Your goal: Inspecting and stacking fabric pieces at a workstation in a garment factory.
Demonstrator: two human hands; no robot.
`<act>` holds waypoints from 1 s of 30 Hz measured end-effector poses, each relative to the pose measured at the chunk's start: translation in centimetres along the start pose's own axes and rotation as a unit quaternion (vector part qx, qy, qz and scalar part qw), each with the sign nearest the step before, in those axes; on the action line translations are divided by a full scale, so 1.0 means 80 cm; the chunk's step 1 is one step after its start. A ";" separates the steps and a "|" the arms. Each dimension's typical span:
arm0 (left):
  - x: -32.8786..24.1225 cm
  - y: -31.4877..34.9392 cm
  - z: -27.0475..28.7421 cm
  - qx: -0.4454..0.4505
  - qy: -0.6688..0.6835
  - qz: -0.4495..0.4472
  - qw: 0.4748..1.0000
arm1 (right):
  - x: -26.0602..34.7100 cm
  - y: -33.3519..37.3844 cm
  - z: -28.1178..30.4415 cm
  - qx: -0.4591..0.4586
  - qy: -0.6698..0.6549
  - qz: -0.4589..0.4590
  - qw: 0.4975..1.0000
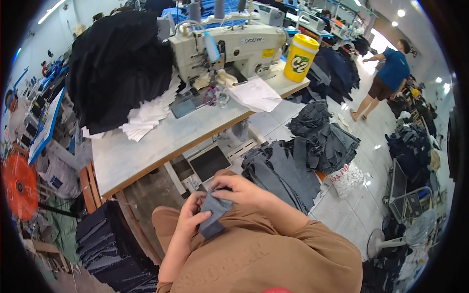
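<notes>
Head view, denim piece: we see a small grey-blue denim piece (pixel 213 211) held in front of the person's chest, below the near edge of the bench (pixel 146 146).
Head view, left hand: the left hand (pixel 191 215) is closed on the left side of the denim piece, with the thumb on top of the cloth.
Head view, right hand: the right hand (pixel 240 189) is closed on the upper edge of the denim piece, fingers bent over it, touching the cloth just beside the left hand.
Head view, sewing machine: a cream sewing machine (pixel 229 49) stands at the far side of the bench, well apart from the denim piece.
Head view, black fabric: a big heap of black fabric (pixel 117 68) lies on the bench, left of the sewing machine.
Head view, white pieces: a stack of white pieces (pixel 146 117) lies under the edge of the black fabric, between it and the sewing machine.
Head view, yellow tub: a yellow tub (pixel 300 57) stands on the bench corner, right of the sewing machine.
Head view, denim stacks: grey denim stacks (pixel 303 156) are on the floor, right of the bench.
Head view, other person: a person in a blue shirt (pixel 391 73) stands in the aisle, far right of the sewing machine.
</notes>
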State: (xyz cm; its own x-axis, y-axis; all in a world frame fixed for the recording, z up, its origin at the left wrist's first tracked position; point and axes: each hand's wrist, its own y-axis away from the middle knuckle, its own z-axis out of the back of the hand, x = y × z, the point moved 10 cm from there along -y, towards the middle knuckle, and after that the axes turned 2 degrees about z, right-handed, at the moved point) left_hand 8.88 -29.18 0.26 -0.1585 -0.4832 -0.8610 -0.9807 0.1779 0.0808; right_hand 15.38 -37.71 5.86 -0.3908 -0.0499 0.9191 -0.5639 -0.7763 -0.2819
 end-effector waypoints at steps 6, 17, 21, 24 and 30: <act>0.007 0.010 -0.006 0.057 0.034 0.049 0.997 | 0.019 -0.005 -0.014 0.046 0.001 0.036 0.998; -0.033 0.010 0.028 0.025 0.034 -0.005 0.999 | -0.006 -0.006 -0.024 0.095 -0.295 -0.051 0.949; -0.013 0.005 0.040 0.018 0.007 0.066 0.998 | -0.016 -0.003 -0.030 0.074 -0.436 -0.070 0.894; -0.026 -0.010 0.067 -0.053 -0.106 0.041 0.992 | -0.030 0.006 -0.048 0.119 -0.452 -0.150 0.871; -0.089 -0.021 0.045 0.014 -0.242 -0.034 0.970 | -0.013 0.010 -0.099 0.265 -0.422 -0.226 0.837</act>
State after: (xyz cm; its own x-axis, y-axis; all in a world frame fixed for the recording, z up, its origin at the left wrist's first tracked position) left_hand 12.07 -23.00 4.43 -0.0141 -0.0372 -0.9992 -0.9826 0.1857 0.0069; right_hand 9.62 -33.30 2.47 0.5555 0.0719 0.8284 -0.0254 -0.9943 0.1033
